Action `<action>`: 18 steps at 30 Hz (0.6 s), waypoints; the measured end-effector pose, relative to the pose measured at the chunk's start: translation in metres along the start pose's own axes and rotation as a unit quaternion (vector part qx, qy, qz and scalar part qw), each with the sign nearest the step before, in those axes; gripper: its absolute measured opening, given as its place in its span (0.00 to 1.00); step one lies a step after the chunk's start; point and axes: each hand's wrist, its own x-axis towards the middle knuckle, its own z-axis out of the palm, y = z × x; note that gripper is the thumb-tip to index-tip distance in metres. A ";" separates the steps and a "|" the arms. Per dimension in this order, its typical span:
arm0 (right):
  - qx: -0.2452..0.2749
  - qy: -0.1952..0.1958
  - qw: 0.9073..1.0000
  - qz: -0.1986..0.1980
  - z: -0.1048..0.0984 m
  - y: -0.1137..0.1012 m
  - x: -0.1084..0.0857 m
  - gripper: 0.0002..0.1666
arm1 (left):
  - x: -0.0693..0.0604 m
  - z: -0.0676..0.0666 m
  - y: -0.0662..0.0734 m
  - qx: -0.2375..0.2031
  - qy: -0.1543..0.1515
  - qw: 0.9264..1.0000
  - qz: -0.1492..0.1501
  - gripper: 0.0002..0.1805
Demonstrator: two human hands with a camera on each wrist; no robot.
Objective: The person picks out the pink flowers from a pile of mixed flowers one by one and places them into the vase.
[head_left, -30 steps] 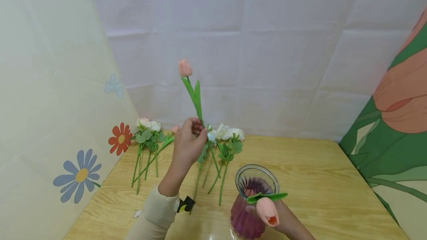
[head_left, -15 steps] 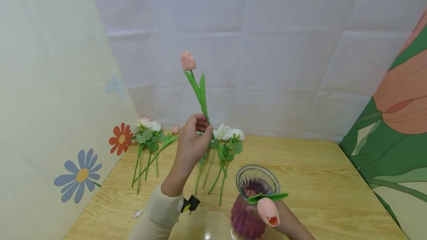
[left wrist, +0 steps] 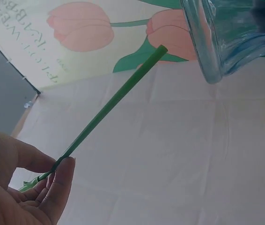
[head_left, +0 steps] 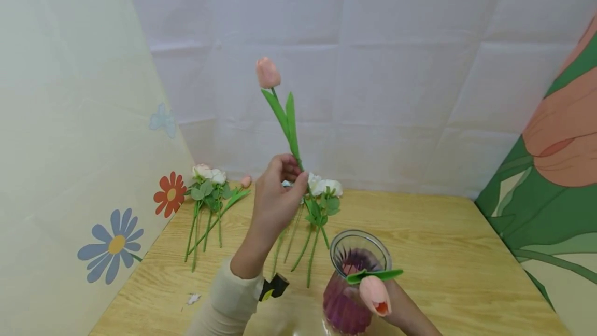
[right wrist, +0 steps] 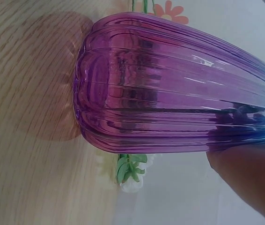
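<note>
My left hand (head_left: pixel 280 191) pinches the green stem of a pink tulip (head_left: pixel 268 72) between thumb and fingers. The bloom points up. In the left wrist view the lower stem (left wrist: pixel 109 105) reaches toward the rim of the glass vase (left wrist: pixel 207 56), apart from it. That ribbed vase (right wrist: pixel 170 89) is purple below and bluish at the neck, and stands on the table at front right. My right hand (right wrist: pixel 252 176) grips it near the neck. A second pink tulip (head_left: pixel 374 294) leans out over the vase's front rim, its stem mostly hidden.
White and pale pink roses (head_left: pixel 210 175) and another tulip (head_left: pixel 245 182) lie at the table's back left. More white flowers (head_left: pixel 328 186) lie behind the vase. A small white scrap (head_left: pixel 193 298) lies on the wooden table (head_left: pixel 443 253). Printed cloth walls stand left, back and right.
My left hand has moved right and slightly up with the tulip, carrying the stem's lower end closer to the vase. The right hand, the vase and its tulip have stayed put.
</note>
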 end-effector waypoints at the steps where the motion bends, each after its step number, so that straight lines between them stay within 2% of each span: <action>1: -0.004 0.001 1.000 -0.004 0.000 0.000 0.000 0.18 | 0.000 0.000 0.001 -0.003 0.001 1.000 0.003 0.13; 5: -0.013 0.005 1.000 -0.007 0.001 -0.001 0.000 0.19 | -0.001 0.003 0.003 -0.014 0.005 1.000 0.009 0.12; 11: -0.003 -0.006 1.000 0.029 0.001 -0.003 0.001 0.22 | -0.002 0.009 0.006 -0.032 -0.002 0.999 0.007 0.13; 16: -0.011 0.004 1.000 0.011 0.002 -0.002 0.002 0.25 | -0.004 0.013 0.006 -0.029 -0.010 0.999 0.010 0.13; 18: -0.017 0.007 1.000 0.001 0.002 -0.001 0.002 0.23 | -0.005 0.015 0.005 -0.027 -0.013 0.999 0.016 0.12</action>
